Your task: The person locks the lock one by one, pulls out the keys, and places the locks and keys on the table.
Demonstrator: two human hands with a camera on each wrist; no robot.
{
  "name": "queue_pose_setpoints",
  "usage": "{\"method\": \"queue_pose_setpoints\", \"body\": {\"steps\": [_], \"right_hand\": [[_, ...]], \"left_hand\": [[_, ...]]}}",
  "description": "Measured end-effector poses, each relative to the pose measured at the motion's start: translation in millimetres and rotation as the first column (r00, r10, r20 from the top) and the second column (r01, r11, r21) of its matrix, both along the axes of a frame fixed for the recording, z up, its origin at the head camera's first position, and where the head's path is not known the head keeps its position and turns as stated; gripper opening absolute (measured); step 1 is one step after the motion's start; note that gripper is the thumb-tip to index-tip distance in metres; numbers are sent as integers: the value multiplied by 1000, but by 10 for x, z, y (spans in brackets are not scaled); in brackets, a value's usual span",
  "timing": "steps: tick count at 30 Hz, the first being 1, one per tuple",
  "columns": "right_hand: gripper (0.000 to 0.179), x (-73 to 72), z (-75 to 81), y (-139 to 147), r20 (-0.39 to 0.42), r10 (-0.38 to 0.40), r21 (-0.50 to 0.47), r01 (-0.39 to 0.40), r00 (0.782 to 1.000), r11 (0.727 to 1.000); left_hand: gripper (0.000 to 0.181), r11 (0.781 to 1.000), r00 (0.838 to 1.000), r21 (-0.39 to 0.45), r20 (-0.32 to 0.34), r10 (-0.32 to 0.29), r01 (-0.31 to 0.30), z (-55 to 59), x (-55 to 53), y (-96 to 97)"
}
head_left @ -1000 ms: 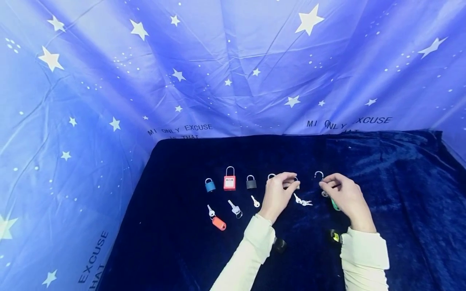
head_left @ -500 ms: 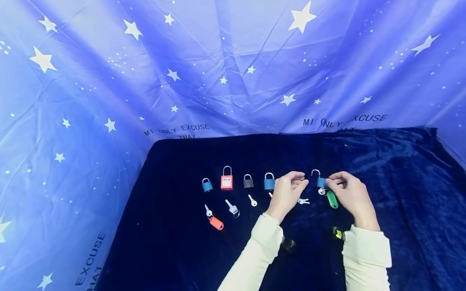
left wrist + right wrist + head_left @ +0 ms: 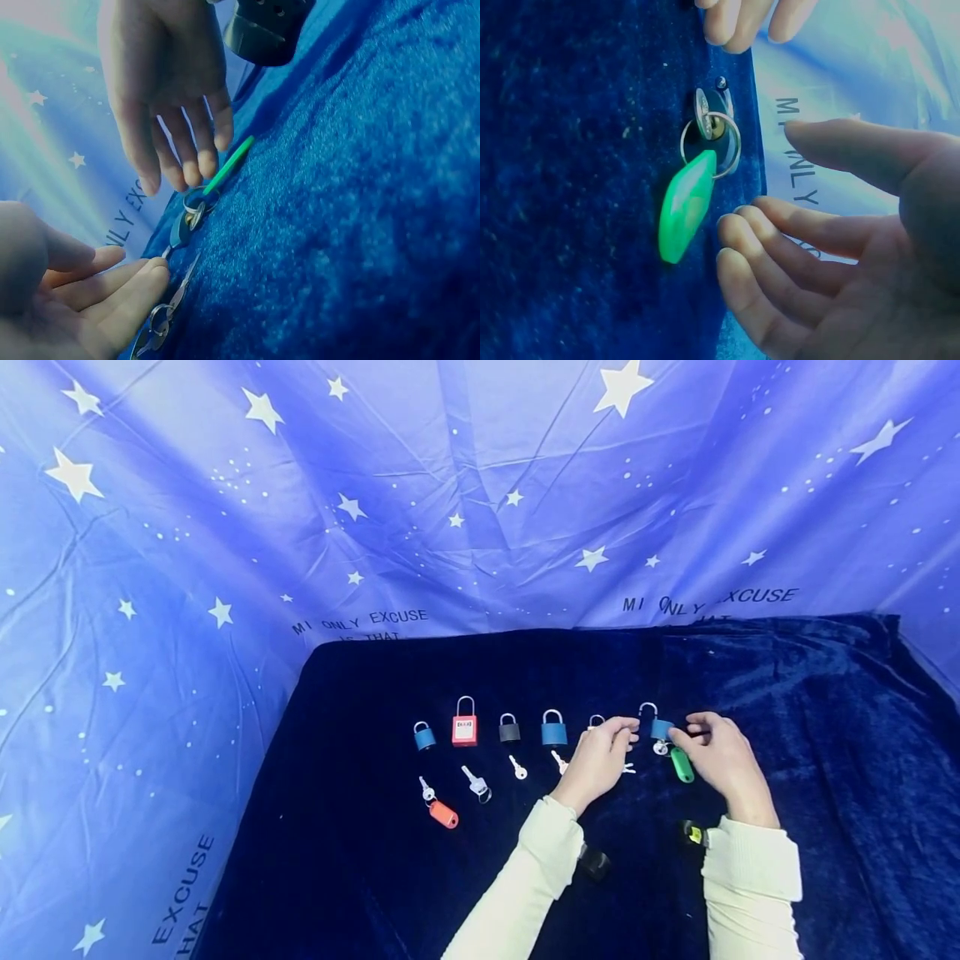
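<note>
A blue padlock (image 3: pixel 662 729) lies on the dark blue velvet cloth with its shackle open. A key (image 3: pixel 661 747) sits in its bottom, joined by a ring to a green tag (image 3: pixel 686 206). Just right of this lock my right hand (image 3: pixel 723 760) hovers, fingers loosely spread and holding nothing in the right wrist view. On the other side my left hand (image 3: pixel 600 756) has its fingers stretched out, tips close to the shackle. Beneath it lies a bunch of keys (image 3: pixel 157 326), mostly hidden in the head view. Behind the left fingers shows the shackle of another padlock (image 3: pixel 596 720).
Leftward runs a row with a blue padlock (image 3: pixel 554 733), a dark grey padlock (image 3: pixel 510 731), a red padlock (image 3: pixel 465 731) and a smaller blue padlock (image 3: pixel 424 738). Several keys lie before them, one with an orange tag (image 3: pixel 444 814). A starry curtain (image 3: pixel 480 527) hangs behind.
My right hand has let go of the open blue padlock and drawn slightly off to the right. The left hand has shifted right toward it, uncovering the other blue padlock.
</note>
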State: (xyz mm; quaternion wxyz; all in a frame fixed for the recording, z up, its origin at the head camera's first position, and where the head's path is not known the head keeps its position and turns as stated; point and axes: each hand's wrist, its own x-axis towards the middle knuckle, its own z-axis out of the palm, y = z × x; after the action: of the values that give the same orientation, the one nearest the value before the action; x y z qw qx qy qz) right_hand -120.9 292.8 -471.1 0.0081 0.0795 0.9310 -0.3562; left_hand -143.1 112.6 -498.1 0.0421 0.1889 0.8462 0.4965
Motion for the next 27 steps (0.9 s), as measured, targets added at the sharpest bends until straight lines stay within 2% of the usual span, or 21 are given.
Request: {"method": "queue_pose_setpoints", "body": {"steps": [4,10,12,17,19,27], "right_hand": [[57,-19,-40,16,49,38,-3,-38,998,999],[57,-45,-86,26,70,70,7,-70,995,997],[55,-47,-96,27,61,76,10,-77,995,997],[47,-46,-107,19,24,103,31,-104,994,994],[45,-44,-111,13,20,106,35,-106,994,994],[43,-30,-106,-24,31,65,-13,-65,997,998]], "left_hand": [[31,999,997,-6,63,-41,41,-24,4,22],[35,995,981,49,167,-95,88,-23,14,45],[35,994,982,29,159,-104,101,-22,15,51],[36,991,990,-59,77,-119,124,-41,9,67],[36,989,989,-64,65,-132,136,-54,9,69],[38,985,973,11,150,-173,173,-83,19,69]]}}
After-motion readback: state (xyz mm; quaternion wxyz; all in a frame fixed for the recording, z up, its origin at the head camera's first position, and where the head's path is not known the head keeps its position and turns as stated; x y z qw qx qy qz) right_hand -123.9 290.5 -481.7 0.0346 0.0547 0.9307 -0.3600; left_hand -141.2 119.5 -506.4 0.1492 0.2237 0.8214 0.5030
